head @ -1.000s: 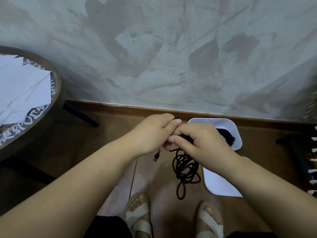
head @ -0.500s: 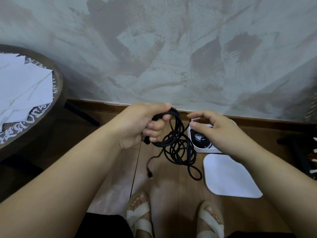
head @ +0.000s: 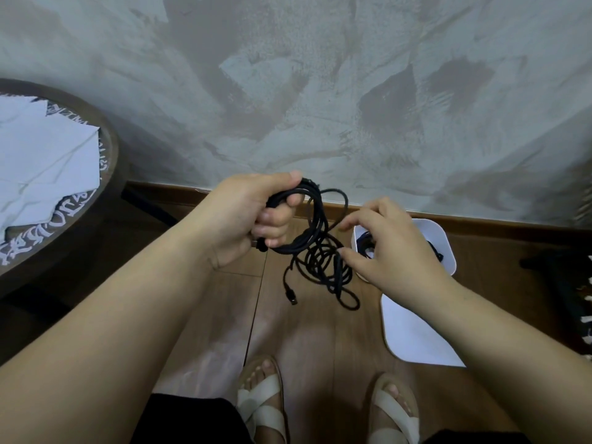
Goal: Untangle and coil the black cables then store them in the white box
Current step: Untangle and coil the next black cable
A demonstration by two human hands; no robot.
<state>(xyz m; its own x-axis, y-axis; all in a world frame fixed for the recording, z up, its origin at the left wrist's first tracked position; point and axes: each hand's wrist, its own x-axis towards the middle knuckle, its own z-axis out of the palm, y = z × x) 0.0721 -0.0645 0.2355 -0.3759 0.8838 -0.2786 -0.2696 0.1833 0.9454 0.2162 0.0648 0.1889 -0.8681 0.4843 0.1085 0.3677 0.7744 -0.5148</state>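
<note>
Black cables (head: 317, 251): tangled bundle hangs above the floor (head: 304, 341), top loops gripped in the clenched left hand (head: 253, 216). Right hand (head: 390, 248) relaxed, fingers spread, thumb tip at the tangle, grasping nothing. White box (head: 445, 241) stands uncovered on the floor and contains another dark cable (head: 365, 243), partly hidden. White lid (head: 413, 334) lies flat just beside it.

A grey, blotchy plaster wall (head: 320, 75) fills the upper half of the frame, with a brown baseboard (head: 166, 190) along its foot. At the left edge stands a round dark desk (head: 110, 145) carrying white papers (head: 41, 161). Wooden floor (head: 307, 341) spreads below. At the bottom, two feet wear cream sandals (head: 262, 402), beside black clothing (head: 192, 421).
</note>
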